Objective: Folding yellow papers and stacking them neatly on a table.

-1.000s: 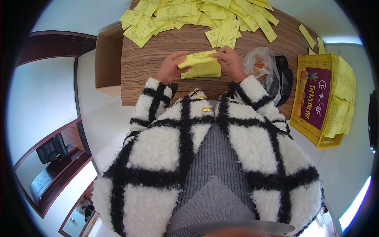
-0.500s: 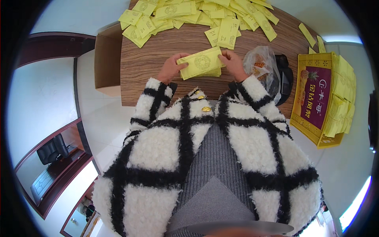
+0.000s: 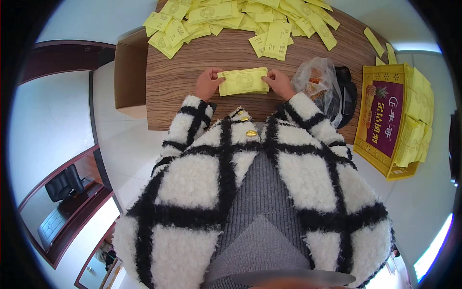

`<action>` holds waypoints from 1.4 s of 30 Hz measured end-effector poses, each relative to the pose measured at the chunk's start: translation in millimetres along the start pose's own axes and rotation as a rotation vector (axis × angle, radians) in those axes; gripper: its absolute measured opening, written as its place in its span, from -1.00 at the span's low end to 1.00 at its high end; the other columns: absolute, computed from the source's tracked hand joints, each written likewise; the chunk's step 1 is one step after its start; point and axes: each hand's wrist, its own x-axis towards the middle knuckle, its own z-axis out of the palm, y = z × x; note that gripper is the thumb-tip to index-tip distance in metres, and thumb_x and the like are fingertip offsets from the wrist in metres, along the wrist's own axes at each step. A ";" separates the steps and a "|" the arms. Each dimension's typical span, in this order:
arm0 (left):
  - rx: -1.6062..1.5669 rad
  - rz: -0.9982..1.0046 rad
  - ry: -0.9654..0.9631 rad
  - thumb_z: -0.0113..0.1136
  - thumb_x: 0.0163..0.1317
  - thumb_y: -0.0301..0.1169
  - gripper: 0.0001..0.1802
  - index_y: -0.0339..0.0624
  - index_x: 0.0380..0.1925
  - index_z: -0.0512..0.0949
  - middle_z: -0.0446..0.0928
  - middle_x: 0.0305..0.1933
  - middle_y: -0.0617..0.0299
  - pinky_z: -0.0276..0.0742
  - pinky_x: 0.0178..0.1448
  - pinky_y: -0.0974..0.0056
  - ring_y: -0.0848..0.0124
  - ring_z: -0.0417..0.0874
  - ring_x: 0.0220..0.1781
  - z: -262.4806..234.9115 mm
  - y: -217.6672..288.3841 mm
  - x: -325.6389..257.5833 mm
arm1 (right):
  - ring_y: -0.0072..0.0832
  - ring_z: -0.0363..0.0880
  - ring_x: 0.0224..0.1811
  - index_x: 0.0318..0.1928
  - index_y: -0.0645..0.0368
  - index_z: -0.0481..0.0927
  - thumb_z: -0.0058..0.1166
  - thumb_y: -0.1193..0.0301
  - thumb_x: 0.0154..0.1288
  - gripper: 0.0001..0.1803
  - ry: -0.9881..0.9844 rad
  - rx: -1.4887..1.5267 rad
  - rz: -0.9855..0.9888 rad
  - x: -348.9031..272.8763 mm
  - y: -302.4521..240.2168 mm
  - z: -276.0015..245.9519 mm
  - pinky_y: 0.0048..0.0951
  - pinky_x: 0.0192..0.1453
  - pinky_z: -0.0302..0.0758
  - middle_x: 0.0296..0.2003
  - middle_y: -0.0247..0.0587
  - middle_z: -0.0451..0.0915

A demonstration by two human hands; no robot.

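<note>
A small stack of yellow paper packets, with a round printed pattern on the top one, is held just in front of me over the near part of the table. My left hand is closed on the left end, its thumb on top. At the right end my right hand pinches the same stack between thumb and fingers. The packets lie nearly level, their edges slightly uneven. Whether the stack touches the table is hidden. Farther off, a loose heap of similar yellow packets covers the table's far side.
The brown wood-grain table carries a clear plastic bag with orange-brown contents and a black object at right. Beyond its right edge stands a yellow crate filled with yellow packets. An open cardboard box stands at left.
The top packet has come down from its tilt and now lies flatter over the others. Both hands have levelled out, the right one moving slightly toward me.
</note>
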 end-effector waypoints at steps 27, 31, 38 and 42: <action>-0.111 -0.034 0.003 0.27 0.23 -0.46 -0.70 -0.28 -0.04 0.54 0.60 -0.35 0.30 0.48 -0.32 0.47 0.58 0.55 -0.41 1.0 6.3 -7.8 | -0.08 0.69 -0.24 -0.38 0.30 0.70 0.38 0.17 0.03 -0.61 0.364 -0.073 0.221 78.8 6.6 -62.1 -0.19 -0.13 0.56 -0.39 0.14 0.69; -0.052 -0.033 -0.003 0.25 0.27 -0.45 -0.69 -0.29 -0.01 0.52 0.59 -0.36 0.35 0.44 -0.34 0.50 0.62 0.52 -0.44 3.9 23.2 -7.2 | -0.22 0.65 -0.31 -0.31 0.27 0.66 0.37 0.10 0.07 -0.56 0.429 -0.051 0.202 83.4 19.0 -64.9 -0.26 -0.19 0.53 -0.37 -0.03 0.69; -0.057 -0.068 0.010 0.28 0.24 -0.43 -0.67 -0.28 -0.01 0.54 0.59 -0.37 0.31 0.46 -0.35 0.47 0.59 0.54 -0.43 1.9 22.6 -11.7 | -0.21 0.70 -0.21 -0.17 0.34 0.69 0.42 0.11 0.04 -0.47 0.352 0.197 -0.042 81.5 -15.2 -67.5 -0.32 -0.18 0.55 -0.24 0.04 0.71; -0.090 -0.076 0.008 0.28 0.23 -0.41 -0.66 -0.27 0.00 0.54 0.59 -0.37 0.31 0.47 -0.36 0.46 0.59 0.54 -0.44 5.5 15.2 -16.7 | -0.24 0.71 -0.16 -0.11 0.40 0.67 0.43 0.15 0.04 -0.44 0.276 0.108 0.099 85.3 -24.0 -72.4 -0.32 -0.16 0.57 -0.16 0.08 0.71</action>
